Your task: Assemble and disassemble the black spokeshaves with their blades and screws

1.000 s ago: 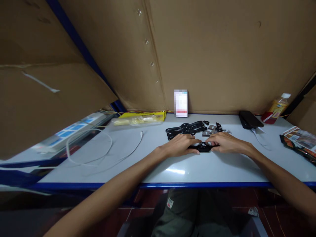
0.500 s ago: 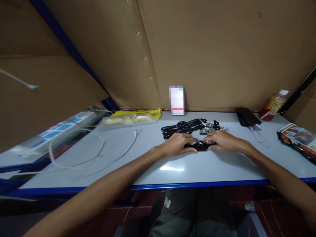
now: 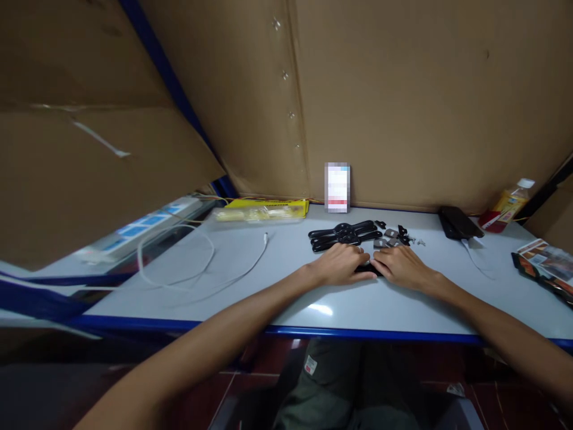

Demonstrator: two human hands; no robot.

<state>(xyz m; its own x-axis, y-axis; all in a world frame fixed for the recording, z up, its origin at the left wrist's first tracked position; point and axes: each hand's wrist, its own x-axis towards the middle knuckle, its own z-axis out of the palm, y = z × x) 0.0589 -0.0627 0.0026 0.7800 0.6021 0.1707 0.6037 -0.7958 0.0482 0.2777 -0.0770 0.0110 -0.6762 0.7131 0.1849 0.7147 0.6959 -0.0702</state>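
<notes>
My left hand [image 3: 341, 264] is curled nearly closed on a black bar [image 3: 367, 269], thumb along its near edge. My right hand [image 3: 400, 267] is bent over the bar's other side, fingertips just beside my left ones; I can't tell whether it grips, as the hand hides most of the bar. Just beyond my left hand lies a pile of black arms [image 3: 344, 233]; beyond my right, grey plates [image 3: 390, 234] and screws [image 3: 419, 242]. Farther out, right of my right hand, are a dark case [image 3: 461, 223] and a bottle [image 3: 510, 204].
</notes>
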